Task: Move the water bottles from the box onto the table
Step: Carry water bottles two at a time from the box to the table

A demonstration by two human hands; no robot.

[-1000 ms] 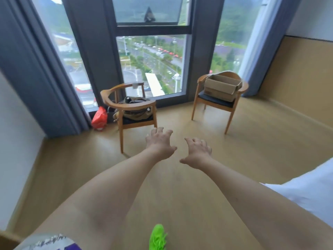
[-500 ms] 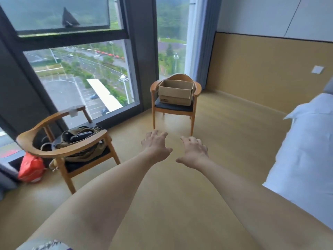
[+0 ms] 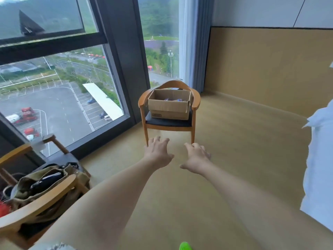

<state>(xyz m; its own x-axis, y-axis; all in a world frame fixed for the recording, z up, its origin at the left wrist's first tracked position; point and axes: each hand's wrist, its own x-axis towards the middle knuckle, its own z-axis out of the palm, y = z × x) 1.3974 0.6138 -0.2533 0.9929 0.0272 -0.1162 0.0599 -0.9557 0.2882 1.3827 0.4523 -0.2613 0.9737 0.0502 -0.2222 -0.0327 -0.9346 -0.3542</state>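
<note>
An open cardboard box [image 3: 169, 107] sits on the dark seat of a wooden armchair [image 3: 196, 103] by the window, straight ahead. Blue tops of water bottles [image 3: 173, 100] just show inside it; the rest of them is hidden by the box wall. My left hand [image 3: 157, 153] and my right hand [image 3: 196, 157] are stretched out side by side, palms down, fingers spread, holding nothing. Both hover over the floor well short of the chair. No table is in view.
A second wooden chair [image 3: 41, 199] with a khaki bag [image 3: 45, 183] on it stands close at the lower left. White bedding [image 3: 319, 159] fills the right edge. Floor-to-ceiling windows [image 3: 59, 98] run along the left, a tan wall panel [image 3: 270, 69] along the right. Wooden floor lies between.
The view has swung right and closer: the chair with the box has come to the centre and grown larger, the bag chair has slid to the lower left. Both hands stay outstretched and empty.
</note>
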